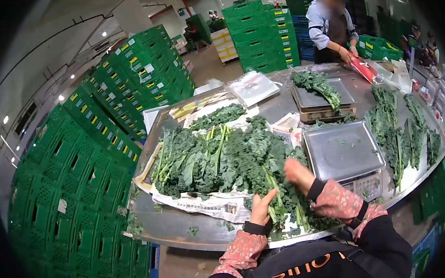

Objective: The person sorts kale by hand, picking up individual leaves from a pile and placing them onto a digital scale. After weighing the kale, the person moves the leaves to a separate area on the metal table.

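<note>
The stems of a kale bunch (254, 155) are gripped in the left hand (260, 208), with the thumb laid over them near the front edge of the table (184, 232). The bunch is spread leaf-end away from the body, at the right side of the loose pile (186, 163), which is bedded on newspaper (198, 203). The right hand (298, 173) is held with curled fingers just beside the bunch, left of the near scale (345, 150); it is blurred, and whether anything is pinched in it cannot be told. For good handling, the stems should be grasped low and firmly enough to be kept together, yet not crushed, as the frilled leaves would probably be bruised or torn by a hard squeeze. The leaves are best lifted clear of the pile, since neighbouring fronds could easily be snagged and dragged along.
</note>
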Available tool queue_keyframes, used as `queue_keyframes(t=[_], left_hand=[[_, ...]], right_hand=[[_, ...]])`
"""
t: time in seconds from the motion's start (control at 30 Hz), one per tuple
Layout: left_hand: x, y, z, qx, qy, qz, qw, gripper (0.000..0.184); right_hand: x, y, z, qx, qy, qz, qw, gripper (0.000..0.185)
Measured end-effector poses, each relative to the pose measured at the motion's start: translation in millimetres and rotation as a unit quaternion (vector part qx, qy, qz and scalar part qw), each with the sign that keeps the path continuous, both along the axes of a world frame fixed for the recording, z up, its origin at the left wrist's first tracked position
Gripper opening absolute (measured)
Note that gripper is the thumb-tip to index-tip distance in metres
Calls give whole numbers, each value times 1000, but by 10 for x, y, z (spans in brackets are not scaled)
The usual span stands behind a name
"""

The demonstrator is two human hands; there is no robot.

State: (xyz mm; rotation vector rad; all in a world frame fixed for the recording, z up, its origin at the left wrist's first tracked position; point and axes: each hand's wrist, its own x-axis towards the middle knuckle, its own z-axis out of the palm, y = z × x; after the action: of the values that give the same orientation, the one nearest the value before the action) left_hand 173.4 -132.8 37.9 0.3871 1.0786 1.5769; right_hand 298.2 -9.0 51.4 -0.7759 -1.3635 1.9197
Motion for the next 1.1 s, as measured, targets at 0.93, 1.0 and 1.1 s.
queue_keyframes(t=[0.93, 1.0, 1.1], left_hand=[[-23, 85, -358, -5, -20, 33, 999, 33], [43, 33, -192, 3, -27, 61, 998, 24], [127, -33, -154, 45, 9, 112, 993, 25]], right_hand=[[-9, -247, -735, -127, -35, 27, 991, 26], [40, -237, -531, -152, 30, 60, 986, 22], [139, -349, -230, -39, 48, -2, 998, 26]])
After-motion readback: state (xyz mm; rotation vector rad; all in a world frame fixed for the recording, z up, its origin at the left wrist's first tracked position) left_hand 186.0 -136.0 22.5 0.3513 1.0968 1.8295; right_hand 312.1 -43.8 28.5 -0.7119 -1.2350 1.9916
